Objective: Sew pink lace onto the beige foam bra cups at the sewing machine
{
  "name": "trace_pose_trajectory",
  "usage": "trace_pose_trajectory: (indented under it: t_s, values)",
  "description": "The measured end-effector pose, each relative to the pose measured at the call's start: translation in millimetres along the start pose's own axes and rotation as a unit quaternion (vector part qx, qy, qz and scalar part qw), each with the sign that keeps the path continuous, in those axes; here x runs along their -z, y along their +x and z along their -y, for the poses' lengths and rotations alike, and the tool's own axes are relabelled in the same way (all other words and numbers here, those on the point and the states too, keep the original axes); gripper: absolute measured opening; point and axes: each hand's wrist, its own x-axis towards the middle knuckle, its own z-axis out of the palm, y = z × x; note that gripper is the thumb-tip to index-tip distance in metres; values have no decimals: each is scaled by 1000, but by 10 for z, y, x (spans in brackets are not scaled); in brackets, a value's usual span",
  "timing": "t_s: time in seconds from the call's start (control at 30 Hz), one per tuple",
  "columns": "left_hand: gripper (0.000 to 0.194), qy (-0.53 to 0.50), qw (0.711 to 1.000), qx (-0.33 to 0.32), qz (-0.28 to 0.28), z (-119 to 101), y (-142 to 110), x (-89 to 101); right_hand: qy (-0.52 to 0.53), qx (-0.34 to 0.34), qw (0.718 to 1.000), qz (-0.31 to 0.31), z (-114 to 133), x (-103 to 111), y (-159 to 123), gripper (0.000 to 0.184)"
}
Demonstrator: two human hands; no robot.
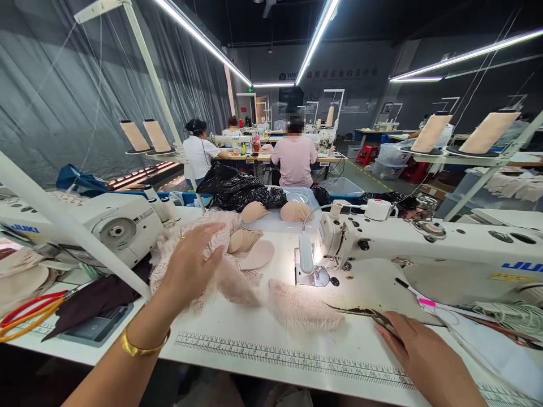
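Observation:
My left hand [193, 263] hovers over or rests on a heap of pale pink lace [165, 254], its fingers apart; I cannot tell whether it touches. Beige moulded bra cups [257, 254] lie stacked just beyond its fingertips. A blurred pink lace piece [303, 305] lies on the white table between my hands. My right hand [418, 345] is closed round a slim, pointed dark metal tool [365, 311], whose tip reaches the lace's right end. Whether it is tweezers or snips is unclear.
A sewing machine [407, 243] with a lit needle area stands ahead right, another machine [114, 226] at left. Red and orange-handled scissors [34, 311] lie beside dark cloth [97, 299]. A printed ruler [288, 359] runs along the front edge. Two people sit farther back.

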Motion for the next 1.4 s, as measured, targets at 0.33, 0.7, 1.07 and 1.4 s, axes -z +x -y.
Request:
trace_pose_trajectory:
  t_s: [0.33, 0.7, 1.07, 1.4]
  values:
    - [56, 118, 909, -196, 349, 201, -725, -915, 227, 18, 970, 83, 900, -139, 479, 28]
    - [50, -281, 711, 90, 638, -144, -584, -694, 600, -70, 771, 202, 908, 189, 860, 28]
    - [56, -372, 714, 261, 532, -40, -792, -1279, 694, -218, 629, 274, 872, 104, 843, 34]
    - [22, 250, 937, -7, 245, 492, 61, -819, 557, -323, 732, 224, 908, -494, 764, 50]
